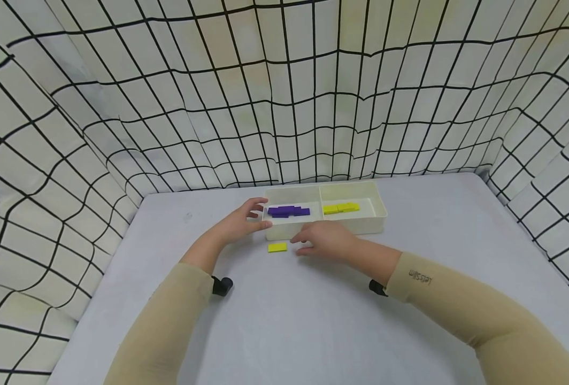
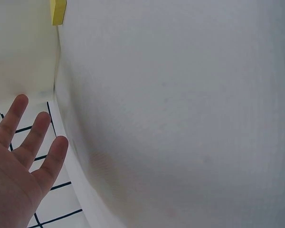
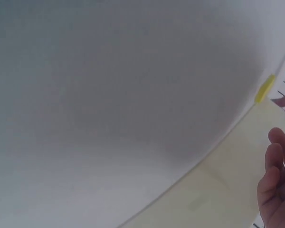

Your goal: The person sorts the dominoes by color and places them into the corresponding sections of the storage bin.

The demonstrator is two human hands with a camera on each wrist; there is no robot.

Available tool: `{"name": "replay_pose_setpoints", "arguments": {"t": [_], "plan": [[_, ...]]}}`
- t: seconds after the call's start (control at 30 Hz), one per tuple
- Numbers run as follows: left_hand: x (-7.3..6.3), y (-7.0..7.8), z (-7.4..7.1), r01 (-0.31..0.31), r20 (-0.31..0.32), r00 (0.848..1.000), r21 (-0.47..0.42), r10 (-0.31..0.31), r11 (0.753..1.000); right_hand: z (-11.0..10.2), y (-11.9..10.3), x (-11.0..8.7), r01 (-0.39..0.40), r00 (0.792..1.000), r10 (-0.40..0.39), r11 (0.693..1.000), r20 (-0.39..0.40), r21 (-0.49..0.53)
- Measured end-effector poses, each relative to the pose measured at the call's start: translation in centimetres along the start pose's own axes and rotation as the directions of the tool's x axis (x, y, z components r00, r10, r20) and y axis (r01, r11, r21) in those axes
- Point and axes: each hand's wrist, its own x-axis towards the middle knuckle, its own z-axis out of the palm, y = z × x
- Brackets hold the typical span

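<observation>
A cream two-compartment box (image 1: 352, 227) stands near the back of the table. Purple blocks (image 1: 288, 212) lie in its left compartment and yellow blocks (image 1: 340, 208) in the right one. One loose yellow block (image 1: 277, 247) lies on the cloth in front of the box. At the box's left end is my left hand (image 1: 238, 222), fingers spread, its thumb by the front corner. My right hand (image 1: 327, 239) is in front of the box, just right of the loose block, fingers loosely bent and apart from it. Neither hand holds anything.
A white cloth covers the table (image 1: 294, 321). White sheeting with a black grid (image 1: 313, 96) rises behind and on both sides, close behind the box. A black wrist device (image 1: 222, 286) sits at the left wrist, and another (image 1: 378, 287) at the right.
</observation>
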Motion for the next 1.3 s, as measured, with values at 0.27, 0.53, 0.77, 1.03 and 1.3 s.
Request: {"name": "replay_pose_setpoints", "arguments": {"t": [0.27,0.53,0.77,1.03,1.3], "plan": [[0.1,-0.1,0.1,-0.003,-0.001,1.000,0.000,0.003,1.000,1.1,-0.8,1.2,0.030,0.999,-0.032,0.997,-0.039,-0.066],[0.1,0.0,0.2,-0.015,0.002,1.000,-0.005,0.015,1.000,1.7,-1.0,2.2,0.064,0.997,-0.068,0.994,-0.042,-0.089],[0.1,-0.1,0.1,-0.033,-0.008,0.999,0.001,0.033,0.999,2.1,-1.0,2.7,0.091,0.996,-0.093,0.993,-0.019,-0.080],[0.0,0.0,0.1,-0.043,-0.005,0.999,0.002,0.043,0.999,2.3,-0.7,3.2,0.166,0.986,-0.164,0.984,0.035,-0.070],[0.0,0.0,0.1,-0.044,-0.001,0.999,0.003,0.044,0.999,2.1,-0.5,2.9,0.150,0.986,-0.148,0.988,0.077,-0.026]]}}
